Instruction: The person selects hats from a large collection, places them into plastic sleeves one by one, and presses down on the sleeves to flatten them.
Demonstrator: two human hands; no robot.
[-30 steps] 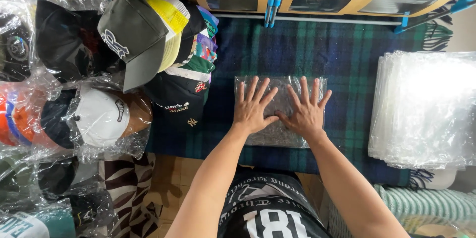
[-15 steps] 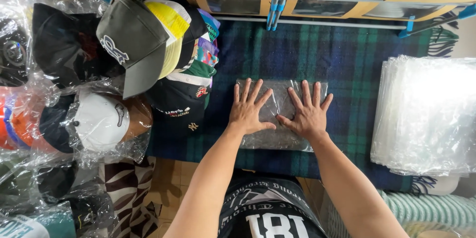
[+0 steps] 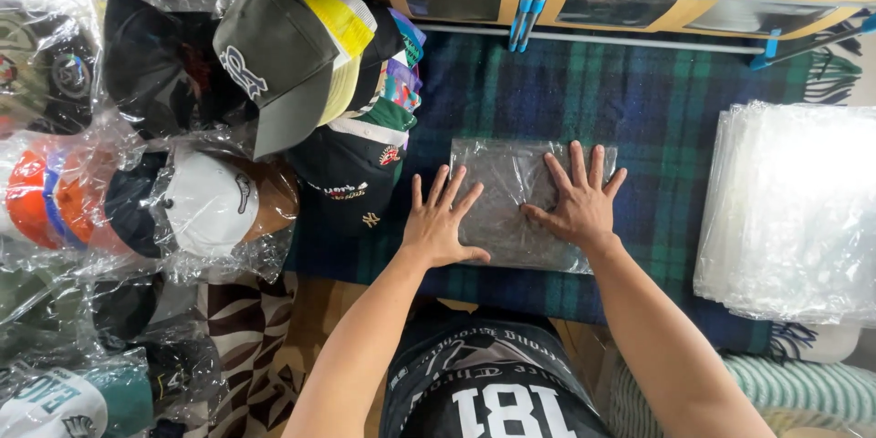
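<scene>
We see our left hand point(image 3: 441, 224) and our right hand point(image 3: 577, 203) both spread flat with fingers apart, gripping nothing, on a clear flat plastic bag point(image 3: 511, 192) that lies near the front edge of the blue-and-green tartan blanket point(image 3: 657, 100). The bag's sides run roughly square to that edge; the right hand rests fully on it, while the left covers only its left edge. A stack of clear plastic bags point(image 3: 794, 210) sits at the blanket's right edge, and a pile of loose caps point(image 3: 319, 82) at its left.

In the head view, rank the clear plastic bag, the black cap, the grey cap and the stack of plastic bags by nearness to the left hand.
1. Clear plastic bag, under the left hand.
2. Black cap, just left.
3. Grey cap, up left.
4. Stack of plastic bags, far right.
</scene>
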